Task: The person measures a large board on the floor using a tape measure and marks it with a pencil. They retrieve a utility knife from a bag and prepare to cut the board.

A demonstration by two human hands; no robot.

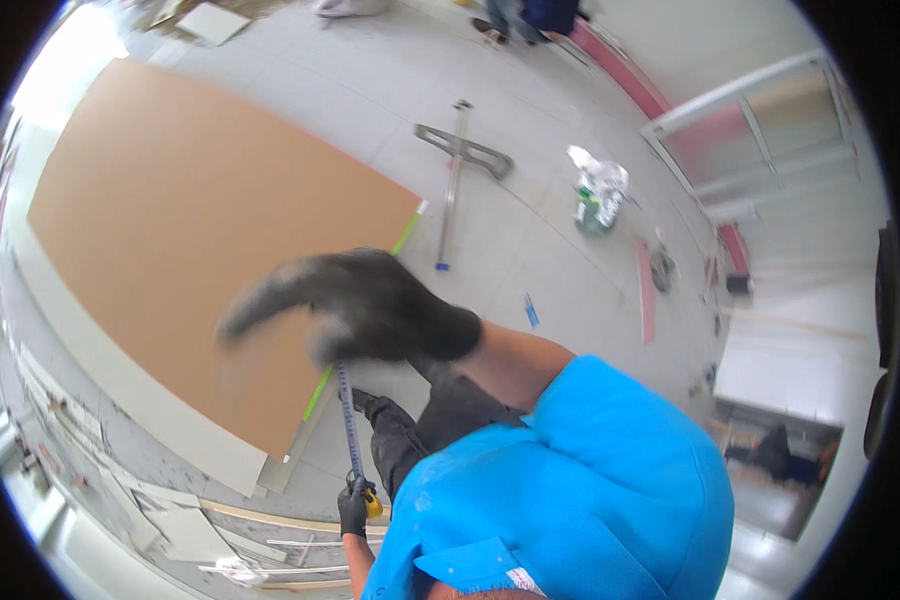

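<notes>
Measuring work over a large rectangular brown sheet (200,240), which lies on a pale, smooth-faced sheet (185,430) projecting beyond its lower-left edge. A bright green strip (317,395) runs along the brown sheet's right-hand edge, nearest the wearer. The left hand (353,505), in a dark work glove, is clamped around a compact yellow tape-measure case (373,503), to the right of the pale sheet's lowest corner. From the case a narrow, pale graduated metal blade (349,420) rises to the underside of the right hand (370,305), also dark-gloved, above the green-trimmed edge. The right index finger and thumb are spread apart and blurred; whether the other fingers grip the blade cannot be told. Near the brown sheet's right-hand corner, a long metal bar with a dark slotted crosspiece (453,195) lies on the grey tiled floor (550,260); a small blue tool (531,312) lies farther right. Progress, as judged here: the blade is drawn out, but not laid across the brown face, where no pencil line or cut can be made out; a settled reading appears to be left.
</notes>
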